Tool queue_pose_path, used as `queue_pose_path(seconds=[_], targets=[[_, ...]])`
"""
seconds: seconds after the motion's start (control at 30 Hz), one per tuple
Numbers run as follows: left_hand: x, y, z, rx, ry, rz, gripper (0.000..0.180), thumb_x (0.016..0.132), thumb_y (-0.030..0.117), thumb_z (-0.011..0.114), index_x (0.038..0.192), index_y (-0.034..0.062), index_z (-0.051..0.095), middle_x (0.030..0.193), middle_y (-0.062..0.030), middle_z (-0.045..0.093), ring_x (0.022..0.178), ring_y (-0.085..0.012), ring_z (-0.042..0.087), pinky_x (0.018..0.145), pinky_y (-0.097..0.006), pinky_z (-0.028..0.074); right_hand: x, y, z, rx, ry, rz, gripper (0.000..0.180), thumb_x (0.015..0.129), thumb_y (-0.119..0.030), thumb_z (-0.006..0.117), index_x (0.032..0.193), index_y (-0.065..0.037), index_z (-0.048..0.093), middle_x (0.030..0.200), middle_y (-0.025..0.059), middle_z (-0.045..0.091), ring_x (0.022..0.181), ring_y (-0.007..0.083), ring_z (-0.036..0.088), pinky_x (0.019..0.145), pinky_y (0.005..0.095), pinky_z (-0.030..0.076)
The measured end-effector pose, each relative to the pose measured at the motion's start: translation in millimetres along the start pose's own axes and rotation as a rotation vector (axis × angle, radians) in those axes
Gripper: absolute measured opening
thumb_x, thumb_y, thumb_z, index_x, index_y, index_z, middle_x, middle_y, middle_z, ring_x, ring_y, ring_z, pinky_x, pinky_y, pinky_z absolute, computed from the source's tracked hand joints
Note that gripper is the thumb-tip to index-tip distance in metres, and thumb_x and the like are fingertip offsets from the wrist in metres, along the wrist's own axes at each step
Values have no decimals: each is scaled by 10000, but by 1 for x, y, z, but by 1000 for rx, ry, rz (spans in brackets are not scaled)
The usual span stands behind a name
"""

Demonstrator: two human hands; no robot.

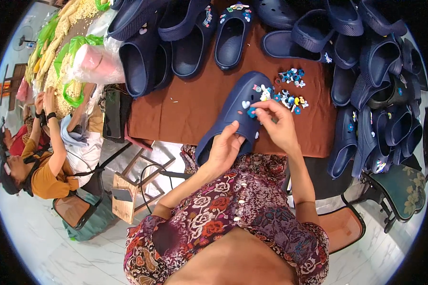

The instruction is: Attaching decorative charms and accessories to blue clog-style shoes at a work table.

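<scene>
A navy blue clog (pixel 227 116) lies tilted at the table's near edge, its toe pointing away from me. My left hand (pixel 226 147) grips it by the strap and opening side, thumb on top. Against its upper, my right hand (pixel 278 124) pinches a small blue flower-like shoe charm (pixel 251 112) between thumb and fingertips. Several other charms sit on this upper, among them a white heart-shaped one (pixel 246 104). Whether the pinched charm is seated in a hole cannot be seen. Just beyond my right hand are loose charms (pixel 296 100) in two small heaps.
Brown cloth (pixel 161 116) covers the table. Navy clogs (pixel 230 42) line its far side, and more clogs (pixel 366 90) are piled at the right. A pink wrapped roll (pixel 97 64) stands left. People (pixel 47 166) work farther left; a wooden stool (pixel 123 199) holds a phone.
</scene>
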State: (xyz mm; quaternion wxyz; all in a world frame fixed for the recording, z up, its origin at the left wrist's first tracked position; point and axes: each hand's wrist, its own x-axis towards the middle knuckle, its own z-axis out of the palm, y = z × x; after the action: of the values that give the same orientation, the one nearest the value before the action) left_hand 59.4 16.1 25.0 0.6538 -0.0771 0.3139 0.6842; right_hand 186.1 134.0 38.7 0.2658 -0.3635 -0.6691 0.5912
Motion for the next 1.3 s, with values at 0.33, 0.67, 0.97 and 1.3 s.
queue_pose_path(seconds=[0.33, 0.67, 0.97, 1.3], targets=[[-2, -13, -2, 152, 86, 38, 418, 947, 250, 631, 1272, 5, 536, 1275, -77, 597, 1201, -175, 547, 1077, -399, 381, 3, -29, 10, -251, -16, 3, 131, 860, -100, 683, 951, -10, 658, 833, 70, 663, 704, 145, 650, 648, 284, 510], [7, -5, 4, 158, 165, 38, 420, 932, 264, 665, 1268, 36, 555, 1255, -65, 616, 1180, -165, 568, 1020, -345, 433, 12, -18, 19, -500, -36, -108, 127, 836, -136, 703, 896, -25, 686, 789, 63, 629, 696, 197, 657, 638, 318, 513], [17, 0, -4, 51, 270, -34, 372, 933, 287, 652, 1223, 65, 577, 1208, -49, 638, 1135, -159, 585, 1014, -350, 434, 2, -5, 35, -806, -46, -356, 218, 841, -57, 614, 1053, -40, 664, 913, 99, 547, 862, 284, 593, 690, 405, 516], [20, 7, 1, 30, 360, -79, 328, 881, 245, 683, 1138, 55, 613, 1095, -63, 677, 1038, -187, 634, 953, -351, 482, -2, 0, 36, -726, -46, -359, 362, 825, -16, 593, 1182, -64, 630, 947, 112, 539, 890, 303, 575, 748, 413, 504]])
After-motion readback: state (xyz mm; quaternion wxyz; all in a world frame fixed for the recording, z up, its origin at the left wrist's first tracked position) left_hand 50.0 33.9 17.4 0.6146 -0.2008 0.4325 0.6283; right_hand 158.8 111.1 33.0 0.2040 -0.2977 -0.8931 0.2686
